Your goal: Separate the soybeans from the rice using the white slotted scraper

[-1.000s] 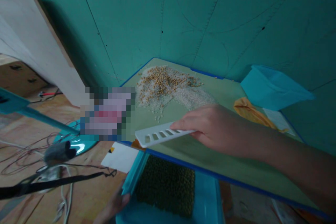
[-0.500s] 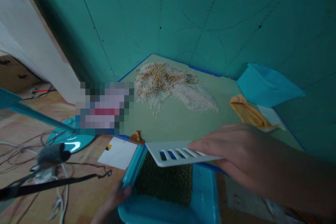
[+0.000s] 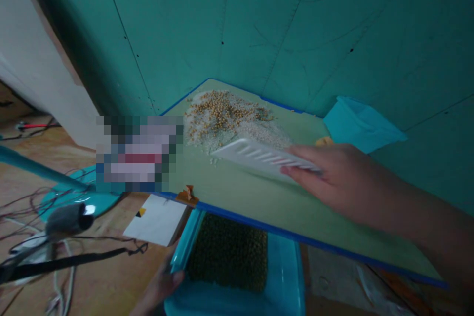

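Note:
My right hand [image 3: 333, 173] is closed around a white slotted spatula [image 3: 244, 155]. The spatula is held above the pale green board [image 3: 211, 177], its blade close to the near side of a heap. That heap is made of white, rice-like grains [image 3: 262, 131] with round tan beans [image 3: 220, 108] mixed through its far left part. Below the board's near edge is a turquoise tub [image 3: 285, 271] with small dark green beans [image 3: 229, 252] in it. My left hand [image 3: 163, 284] grips the tub's left side, thumb over the rim and the other fingers mostly hidden.
A folded turquoise piece [image 3: 363, 123] rests at the board's far right, with a yellow cloth [image 3: 324, 142] partly behind my right hand. A white box [image 3: 157, 219] and brown tape [image 3: 188, 196] are at the near left edge. Cables [image 3: 25, 197] and a turquoise stand base [image 3: 85, 192] lie left.
My right hand has carried the spatula from over the tub, up and away across the board, to the near side of the heap. My left hand stays on the tub.

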The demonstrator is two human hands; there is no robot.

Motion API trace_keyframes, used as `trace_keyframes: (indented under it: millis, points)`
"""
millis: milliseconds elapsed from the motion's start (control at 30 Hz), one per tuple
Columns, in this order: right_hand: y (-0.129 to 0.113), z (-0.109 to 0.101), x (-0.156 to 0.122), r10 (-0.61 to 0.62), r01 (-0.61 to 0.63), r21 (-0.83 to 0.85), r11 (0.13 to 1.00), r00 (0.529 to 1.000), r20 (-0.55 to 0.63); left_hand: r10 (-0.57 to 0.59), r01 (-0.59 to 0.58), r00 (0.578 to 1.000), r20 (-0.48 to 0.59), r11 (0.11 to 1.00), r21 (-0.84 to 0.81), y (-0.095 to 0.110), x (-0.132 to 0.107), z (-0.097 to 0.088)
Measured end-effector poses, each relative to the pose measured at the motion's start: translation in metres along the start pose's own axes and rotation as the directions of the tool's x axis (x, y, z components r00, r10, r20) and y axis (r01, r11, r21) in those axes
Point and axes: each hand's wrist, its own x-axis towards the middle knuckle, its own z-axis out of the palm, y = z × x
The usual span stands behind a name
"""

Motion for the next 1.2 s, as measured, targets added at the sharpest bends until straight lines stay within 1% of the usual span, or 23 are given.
trace_keyframes:
  millis: [33,100,200,367,467,567,700,800,900,1000,1067,1200]
  points:
    - [0.004,0.003,0.008,0.032,-0.035,-0.056,0.998,0.998,-0.046,0.053,-0.051,0.998,-0.017,0.997,0.062,0.002,-0.003,0.001]
    - [0.010,0.009,0.023,0.060,-0.069,-0.121,0.990,0.995,-0.077,0.146,-0.139,0.989,-0.026,0.975,0.174,0.005,-0.010,0.006]
    - [0.012,0.017,0.040,0.057,-0.064,-0.143,0.988,0.997,-0.055,0.211,-0.204,0.978,0.002,0.943,0.264,0.006,-0.018,0.010]
    - [0.005,0.022,0.051,0.040,-0.038,-0.158,0.987,0.999,0.010,0.251,-0.240,0.968,-0.010,0.936,0.259,-0.001,-0.016,0.009]
    - [0.003,0.022,0.051,0.007,-0.001,-0.148,0.989,0.999,0.043,0.230,-0.226,0.973,0.012,0.939,0.261,-0.004,-0.013,0.009]
    - [0.002,0.022,0.048,-0.003,0.010,-0.140,0.990,0.999,0.054,0.200,-0.202,0.979,0.034,0.947,0.249,-0.005,-0.011,0.009]
    - [0.001,0.022,0.038,0.001,0.006,-0.089,0.996,0.997,0.072,0.233,-0.229,0.972,0.010,0.946,0.228,-0.006,-0.011,0.008]
    - [0.001,0.022,0.027,0.003,0.000,-0.042,0.999,0.997,0.078,0.246,-0.237,0.969,-0.005,0.939,0.249,-0.003,-0.013,0.007]
    - [0.002,0.023,0.015,-0.019,0.019,0.002,1.000,0.997,0.068,0.241,-0.235,0.970,0.012,0.933,0.272,0.004,-0.019,0.009]
    - [0.004,0.024,0.003,-0.044,0.043,0.030,0.999,0.998,0.051,0.243,-0.232,0.970,-0.004,0.929,0.288,0.008,-0.022,0.011]
    - [0.005,0.024,-0.004,-0.050,0.049,0.035,0.998,0.998,0.046,0.246,-0.231,0.969,-0.016,0.929,0.289,0.008,-0.022,0.012]
    - [0.005,0.023,-0.016,-0.053,0.052,0.036,0.998,0.998,0.033,0.231,-0.222,0.973,0.006,0.927,0.302,0.004,-0.018,0.007]
